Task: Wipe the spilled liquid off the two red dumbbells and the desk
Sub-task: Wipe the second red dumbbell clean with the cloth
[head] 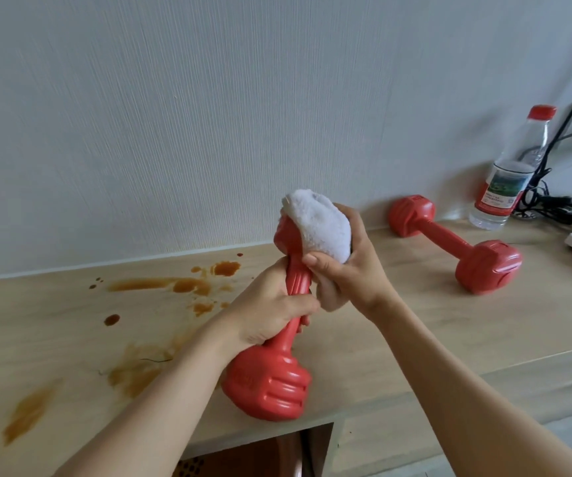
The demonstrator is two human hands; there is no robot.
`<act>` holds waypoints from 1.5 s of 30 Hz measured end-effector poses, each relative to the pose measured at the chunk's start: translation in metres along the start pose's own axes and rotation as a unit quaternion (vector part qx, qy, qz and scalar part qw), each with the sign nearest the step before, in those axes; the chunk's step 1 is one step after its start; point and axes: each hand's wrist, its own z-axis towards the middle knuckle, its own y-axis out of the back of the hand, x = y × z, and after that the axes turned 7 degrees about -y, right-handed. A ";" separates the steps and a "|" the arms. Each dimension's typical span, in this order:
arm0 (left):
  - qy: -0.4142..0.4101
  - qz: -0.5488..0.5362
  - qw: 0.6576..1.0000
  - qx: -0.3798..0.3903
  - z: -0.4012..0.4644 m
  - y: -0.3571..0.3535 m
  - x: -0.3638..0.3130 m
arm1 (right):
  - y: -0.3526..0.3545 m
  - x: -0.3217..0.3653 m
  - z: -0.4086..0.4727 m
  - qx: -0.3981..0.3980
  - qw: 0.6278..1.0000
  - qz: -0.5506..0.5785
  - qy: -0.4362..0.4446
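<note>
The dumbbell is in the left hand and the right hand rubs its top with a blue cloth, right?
Nearly. The head view shows the cloth is white, not blue. The left hand does hold the dumbbell, and the right hand rubs its top.

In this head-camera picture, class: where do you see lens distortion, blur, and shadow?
Head view: wide-angle bending curves the desk edge and the cable at right; the bottle near the corner looks soft; light is even and diffuse, with only faint shadow beside the far dumbbell.
</note>
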 end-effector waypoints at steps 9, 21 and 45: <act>0.057 0.321 0.943 -0.062 0.002 -0.001 -0.008 | -0.007 0.017 0.006 -0.121 0.975 -0.183 -0.029; 0.019 0.316 0.947 -0.052 0.000 0.007 -0.004 | -0.022 0.004 -0.001 -0.130 0.976 -0.164 0.053; -0.009 0.285 0.957 -0.059 -0.003 0.021 0.000 | -0.036 0.020 0.003 -0.165 0.941 -0.293 0.037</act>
